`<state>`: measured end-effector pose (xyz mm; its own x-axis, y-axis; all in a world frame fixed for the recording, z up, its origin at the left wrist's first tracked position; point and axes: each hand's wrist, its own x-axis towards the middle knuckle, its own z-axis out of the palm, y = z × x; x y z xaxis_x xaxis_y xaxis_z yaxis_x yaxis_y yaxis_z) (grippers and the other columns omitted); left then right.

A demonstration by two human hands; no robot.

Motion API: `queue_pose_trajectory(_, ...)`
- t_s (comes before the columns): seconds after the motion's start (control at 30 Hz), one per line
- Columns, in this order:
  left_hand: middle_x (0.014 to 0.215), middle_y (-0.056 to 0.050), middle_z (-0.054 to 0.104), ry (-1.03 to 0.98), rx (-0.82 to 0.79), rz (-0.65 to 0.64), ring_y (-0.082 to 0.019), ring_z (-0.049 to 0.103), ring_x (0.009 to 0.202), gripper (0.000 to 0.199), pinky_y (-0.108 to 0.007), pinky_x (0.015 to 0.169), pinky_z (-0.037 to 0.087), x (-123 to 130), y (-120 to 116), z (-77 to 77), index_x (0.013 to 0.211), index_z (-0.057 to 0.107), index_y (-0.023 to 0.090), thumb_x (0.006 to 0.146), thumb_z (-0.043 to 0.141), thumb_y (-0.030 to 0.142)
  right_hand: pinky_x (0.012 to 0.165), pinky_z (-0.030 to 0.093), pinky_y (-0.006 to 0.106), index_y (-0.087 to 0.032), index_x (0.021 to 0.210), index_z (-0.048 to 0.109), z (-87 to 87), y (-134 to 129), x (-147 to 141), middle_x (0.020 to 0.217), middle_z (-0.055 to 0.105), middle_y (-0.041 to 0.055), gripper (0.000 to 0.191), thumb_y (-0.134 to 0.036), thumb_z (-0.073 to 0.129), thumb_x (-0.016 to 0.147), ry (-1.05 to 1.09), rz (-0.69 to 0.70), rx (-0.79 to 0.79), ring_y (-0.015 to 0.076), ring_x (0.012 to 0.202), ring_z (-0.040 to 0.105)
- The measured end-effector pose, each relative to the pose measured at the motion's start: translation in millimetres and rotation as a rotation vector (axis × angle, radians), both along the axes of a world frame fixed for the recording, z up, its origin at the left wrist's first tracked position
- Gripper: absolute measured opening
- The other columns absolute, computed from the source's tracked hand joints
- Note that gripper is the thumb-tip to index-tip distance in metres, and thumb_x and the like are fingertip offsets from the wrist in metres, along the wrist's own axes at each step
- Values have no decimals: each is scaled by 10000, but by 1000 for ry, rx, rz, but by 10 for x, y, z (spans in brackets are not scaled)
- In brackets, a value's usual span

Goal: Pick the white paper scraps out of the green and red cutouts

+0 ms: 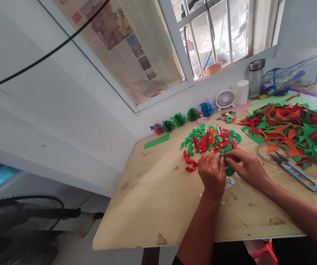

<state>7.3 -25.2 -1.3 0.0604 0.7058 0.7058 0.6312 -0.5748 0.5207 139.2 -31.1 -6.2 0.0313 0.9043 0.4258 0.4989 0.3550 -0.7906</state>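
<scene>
My left hand [211, 172] has its fingers closed on a green paper cutout [229, 170], just in front of a pile. From the other side, my right hand [247, 166] pinches the same piece near its top; the fingertips hide part of it. Right behind my hands lies a pile of green and red cutouts [202, 142], many dotted with small white squares. Two loose red cutouts [191, 167] lie left of my left hand. Small white scraps [231, 181] are scattered on the wooden table [152, 198] below my hands.
Thread snips [299, 173] and a metal ring [260, 154] lie right of my right hand, beside a large heap of paper offcuts [288, 129]. Along the wall stand folded paper figures [179, 119], a small white fan [225, 99] and a glass bottle [256, 81].
</scene>
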Motion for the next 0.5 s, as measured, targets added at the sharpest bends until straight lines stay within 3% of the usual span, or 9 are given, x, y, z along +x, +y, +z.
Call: queue_pose_trajectory(0.5, 839, -87, 685, 17, 41, 50, -201, 597, 831, 137, -336, 783, 441, 7, -35, 35, 895, 641, 175, 852, 519, 223, 659, 458, 335, -183, 880, 650, 35, -58, -27, 764, 663, 82, 191, -268, 480, 856, -275, -92, 188, 220, 707, 609)
